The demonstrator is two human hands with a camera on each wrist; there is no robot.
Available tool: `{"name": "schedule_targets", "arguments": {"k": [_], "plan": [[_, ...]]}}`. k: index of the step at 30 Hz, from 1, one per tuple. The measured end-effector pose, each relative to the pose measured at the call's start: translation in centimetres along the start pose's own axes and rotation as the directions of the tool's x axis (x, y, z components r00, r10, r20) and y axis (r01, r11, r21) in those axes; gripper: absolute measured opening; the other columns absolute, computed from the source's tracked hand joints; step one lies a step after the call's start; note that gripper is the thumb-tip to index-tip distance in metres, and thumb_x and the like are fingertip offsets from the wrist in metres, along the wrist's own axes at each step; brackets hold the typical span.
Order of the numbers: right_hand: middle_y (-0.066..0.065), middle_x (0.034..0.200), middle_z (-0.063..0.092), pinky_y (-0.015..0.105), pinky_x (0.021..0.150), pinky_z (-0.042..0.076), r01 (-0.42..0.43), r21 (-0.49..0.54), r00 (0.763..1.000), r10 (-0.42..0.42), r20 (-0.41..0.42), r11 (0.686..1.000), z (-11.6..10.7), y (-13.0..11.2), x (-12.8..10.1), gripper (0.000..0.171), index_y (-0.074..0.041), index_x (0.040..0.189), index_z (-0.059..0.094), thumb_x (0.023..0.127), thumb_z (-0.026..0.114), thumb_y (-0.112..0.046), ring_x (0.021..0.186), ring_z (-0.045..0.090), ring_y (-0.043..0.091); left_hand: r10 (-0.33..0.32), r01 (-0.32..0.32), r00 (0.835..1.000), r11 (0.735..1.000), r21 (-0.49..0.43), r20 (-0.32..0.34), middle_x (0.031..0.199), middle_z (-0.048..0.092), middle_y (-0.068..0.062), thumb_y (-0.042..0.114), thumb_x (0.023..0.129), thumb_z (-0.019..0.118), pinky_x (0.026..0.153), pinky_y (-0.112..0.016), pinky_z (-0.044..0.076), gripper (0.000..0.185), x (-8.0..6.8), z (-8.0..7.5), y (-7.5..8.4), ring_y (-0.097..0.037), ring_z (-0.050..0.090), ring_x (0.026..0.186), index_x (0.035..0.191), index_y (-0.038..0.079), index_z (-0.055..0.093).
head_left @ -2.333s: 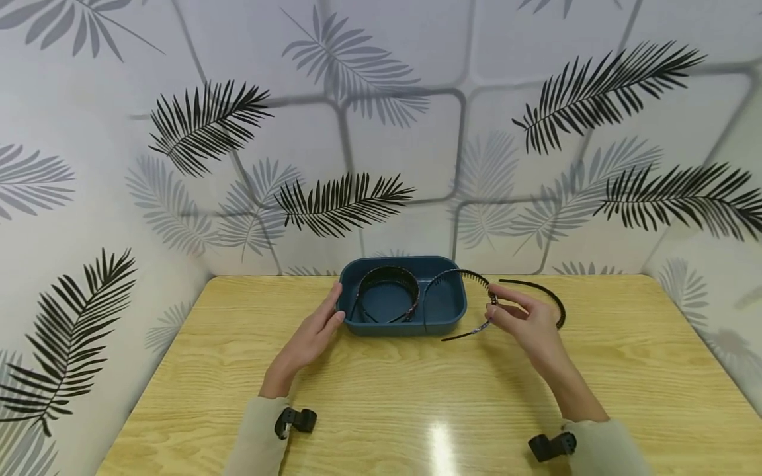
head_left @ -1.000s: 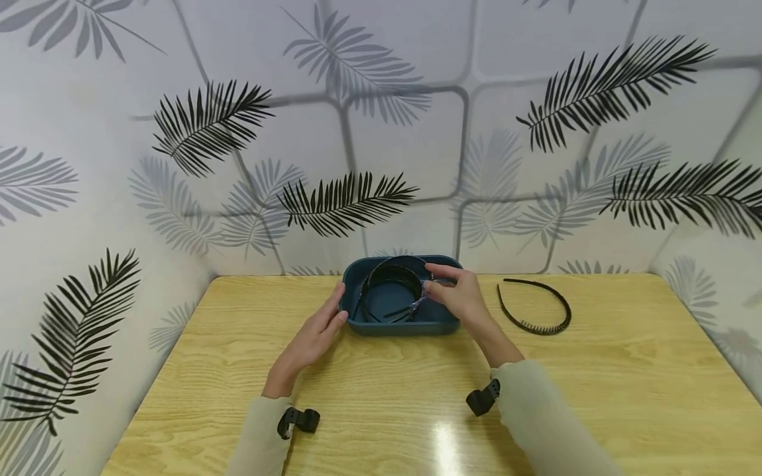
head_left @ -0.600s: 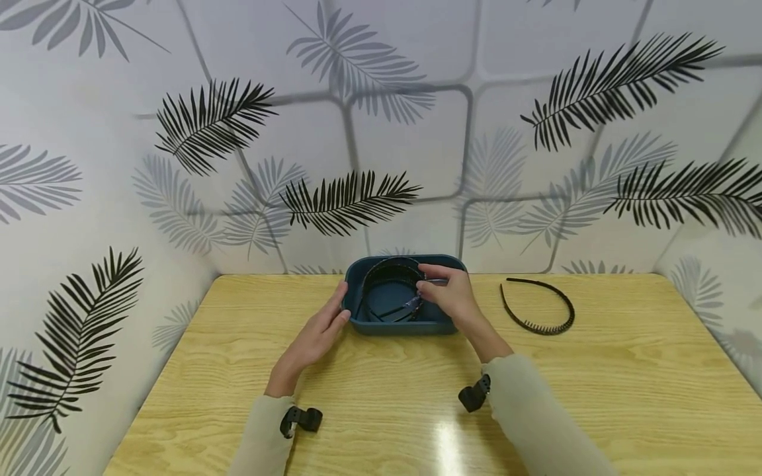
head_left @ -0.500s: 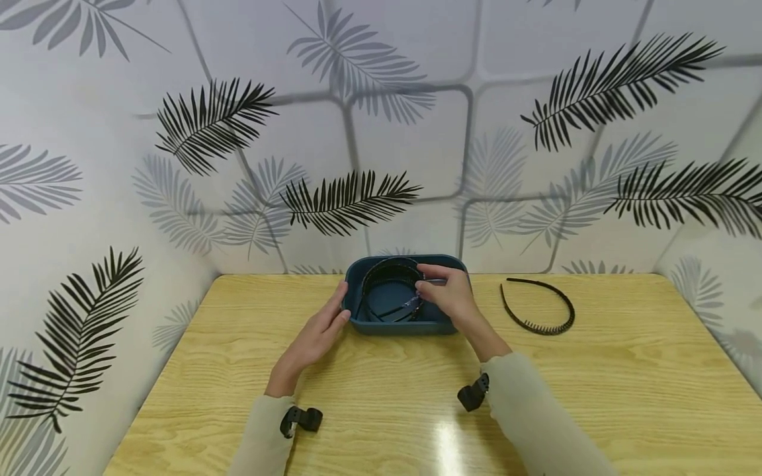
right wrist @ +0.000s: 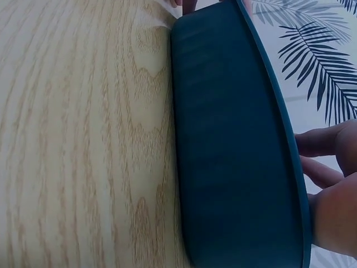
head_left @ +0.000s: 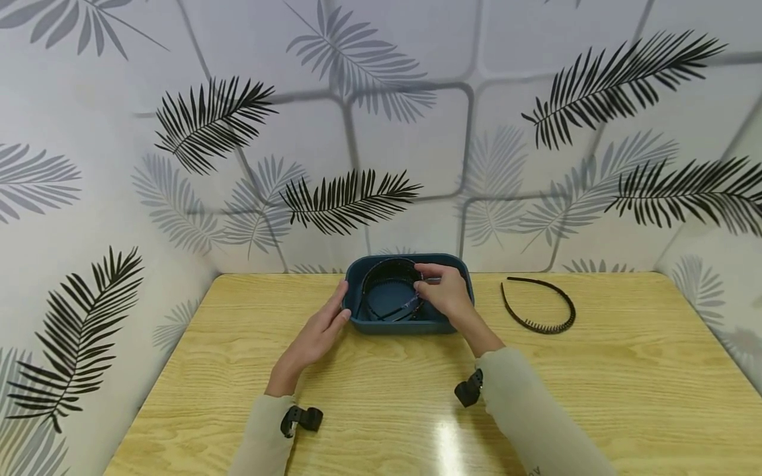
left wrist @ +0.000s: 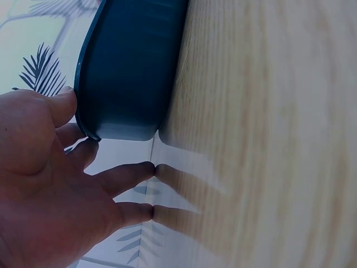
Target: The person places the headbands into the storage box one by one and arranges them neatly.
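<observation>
A dark teal rectangular box (head_left: 457, 325) with rounded corners stands at the table's far edge. My left hand (head_left: 318, 334) rests against its left end, thumb and fingertips at the rim. In the left wrist view, the lower two fingers of that hand (left wrist: 61, 184) stretch down to the tabletop. My right hand (head_left: 448, 291) reaches into the box and pinches a thin headband (head_left: 411, 304) with a blue-purple patterned section. Other dark headbands (head_left: 364, 294) lie nested with it in the box's left half. The right wrist view hides the pinching fingertips behind the box wall.
One black toothed headband (head_left: 574, 311) lies on the wooden table (head_left: 381, 396) to the right of the box. Behind the table rises a wall (head_left: 411, 145) with a leaf pattern. Both wrists wear small black cameras.
My right hand has carried the patterned headband leftward from beside the box into it, onto the other headbands. In the last half second it shifted only slightly. The left hand keeps its place.
</observation>
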State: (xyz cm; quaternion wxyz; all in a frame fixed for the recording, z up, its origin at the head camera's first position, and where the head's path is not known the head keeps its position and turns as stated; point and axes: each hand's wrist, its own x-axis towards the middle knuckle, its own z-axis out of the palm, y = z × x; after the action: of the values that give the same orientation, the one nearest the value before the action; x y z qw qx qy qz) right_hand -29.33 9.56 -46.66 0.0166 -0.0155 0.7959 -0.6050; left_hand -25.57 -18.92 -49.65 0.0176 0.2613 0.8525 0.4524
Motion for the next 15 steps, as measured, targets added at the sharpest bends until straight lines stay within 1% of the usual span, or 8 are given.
{"name": "schedule_targets", "arguments": {"k": [3, 7, 15], "plan": [[0.026, 0.128, 0.061, 0.033, 0.079, 0.061, 0.015, -0.064, 1.0, -0.015, -0.001, 0.998, 0.03, -0.01, 0.1, 0.042, -0.001, 0.138, 0.064, 0.097, 0.066, 0.0, 0.108, 0.069, 0.034, 0.003, -0.003, 1.0, 1.0, -0.003, 0.003, 0.17, 0.005, -0.018, 0.013, 0.113, 0.04, 0.122, -0.054, 0.02, 0.06, 0.02, -0.03, 0.05, -0.036, 0.012, 0.155, 0.163, -0.002, 0.01], [0.025, 0.126, 0.061, 0.036, 0.079, 0.061, 0.019, -0.094, 1.0, -0.019, 0.003, 0.995, -0.04, -0.05, 0.1, 0.04, 0.0, 0.137, 0.065, 0.097, 0.066, 0.002, 0.101, 0.071, 0.033, 0.006, -0.006, 1.0, 1.0, 0.0, -0.001, 0.17, 0.006, -0.02, 0.013, 0.113, 0.04, 0.121, -0.054, 0.021, 0.06, 0.07, -0.04, -0.06, -0.036, 0.013, 0.155, 0.163, -0.002, 0.011], [0.021, 0.131, 0.062, 0.033, 0.076, 0.061, 0.011, -0.169, 1.0, -0.009, 0.016, 0.986, -0.14, 0.08, 0.11, 0.042, -0.003, 0.136, 0.066, 0.094, 0.068, 0.001, 0.106, 0.068, 0.031, 0.009, -0.009, 1.0, 1.0, -0.003, -0.003, 0.169, 0.007, -0.022, 0.012, 0.113, 0.041, 0.121, -0.055, 0.023, 0.06, 0.06, 0.01, -0.11, -0.036, 0.014, 0.155, 0.163, -0.003, 0.012]]}}
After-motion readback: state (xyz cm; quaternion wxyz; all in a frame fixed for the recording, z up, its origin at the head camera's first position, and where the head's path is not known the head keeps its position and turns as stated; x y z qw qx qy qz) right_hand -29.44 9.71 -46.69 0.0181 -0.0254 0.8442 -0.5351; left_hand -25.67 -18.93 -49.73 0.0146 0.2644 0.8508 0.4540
